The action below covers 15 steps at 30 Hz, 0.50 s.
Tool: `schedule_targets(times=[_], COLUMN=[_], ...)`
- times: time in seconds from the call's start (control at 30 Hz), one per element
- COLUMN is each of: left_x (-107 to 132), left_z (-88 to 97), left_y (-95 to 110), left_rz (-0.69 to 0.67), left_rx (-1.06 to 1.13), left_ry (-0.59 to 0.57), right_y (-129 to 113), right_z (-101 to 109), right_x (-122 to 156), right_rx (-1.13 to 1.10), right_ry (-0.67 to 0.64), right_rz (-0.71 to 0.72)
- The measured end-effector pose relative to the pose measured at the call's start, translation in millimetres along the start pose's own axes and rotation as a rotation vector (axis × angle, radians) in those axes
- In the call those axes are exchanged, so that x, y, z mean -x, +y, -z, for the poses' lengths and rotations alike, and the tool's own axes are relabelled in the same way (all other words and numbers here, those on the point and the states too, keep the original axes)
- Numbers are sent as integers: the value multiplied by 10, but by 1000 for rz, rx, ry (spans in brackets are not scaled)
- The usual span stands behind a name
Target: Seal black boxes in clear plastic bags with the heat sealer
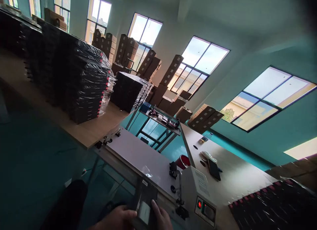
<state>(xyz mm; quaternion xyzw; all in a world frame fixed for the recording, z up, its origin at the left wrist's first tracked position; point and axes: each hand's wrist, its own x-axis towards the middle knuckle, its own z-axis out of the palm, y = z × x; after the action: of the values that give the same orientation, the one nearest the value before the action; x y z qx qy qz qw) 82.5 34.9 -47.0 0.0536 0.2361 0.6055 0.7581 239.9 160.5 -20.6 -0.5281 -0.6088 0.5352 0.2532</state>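
My two hands hold a flat black box (148, 194) low in the middle of the view, before the near edge of a white-topped bench. It carries a small white label near its far end and a pale rectangle on the face toward me. My left hand (118, 218) grips its left side, thumb on the edge. On the right side, my right hand (162, 217) is closed round the box with fingers lying along its face. The box's lower end runs out of the frame. A scrap of clear film (147, 171) lies on the white bench top (133, 150) just beyond.
A pale machine (198, 183) with a lit red switch stands right of my hands. Film-wrapped black stacks (91, 88) fill the left table; another wrapped stack (277, 203) is at lower right. A phone (214, 169) lies on the right table. Brown cartons (205, 117) line the wall.
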Motion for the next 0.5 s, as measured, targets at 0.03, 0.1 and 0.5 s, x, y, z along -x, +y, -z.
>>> schedule_targets(times=[0.03,0.1,0.5], left_x=[-22,-86,-80], left_z=[33,114,35], left_y=[-14,-57,-17], left_rz=[-21,-44,-66], left_rx=[-12,-39,-55], left_ry=[-36,-64,-32], right_y=[-82,-334,-1177], right_z=[76,226,-131], right_x=[-39,-160,-1284], right_rx=[93,243,462], right_ry=[24,97,-432], right_rz=[18,104,17])
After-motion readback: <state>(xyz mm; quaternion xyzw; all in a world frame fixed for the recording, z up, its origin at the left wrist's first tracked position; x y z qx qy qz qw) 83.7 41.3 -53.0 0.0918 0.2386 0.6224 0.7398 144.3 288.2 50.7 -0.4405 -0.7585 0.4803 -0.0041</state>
